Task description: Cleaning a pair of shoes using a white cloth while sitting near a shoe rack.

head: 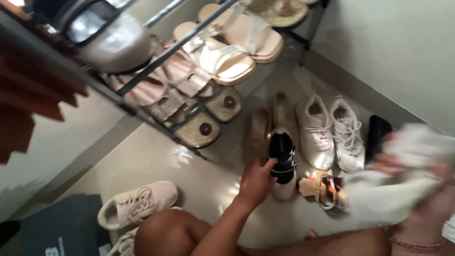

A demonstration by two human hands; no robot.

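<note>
My left hand (pixel 256 182) reaches forward from the bottom middle. Its fingers close on the heel edge of a black and white shoe (pixel 283 163) that stands on the pale floor. My right hand (pixel 433 206), blurred by motion at the right edge, grips a white cloth (pixel 398 189) bunched over it. A thin bracelet shows on that wrist. My bare knee (pixel 166 232) is at the bottom left of the arm.
A metal shoe rack (pixel 128 106) slants across the upper left with beige sandals (pixel 227 57) and woven slippers (pixel 201 128). On the floor are two white sneakers (pixel 332 132), a black shoe (pixel 378 132), brown flats (pixel 261 128), a colourful sandal (pixel 327 189) and a pale sneaker (pixel 137 204).
</note>
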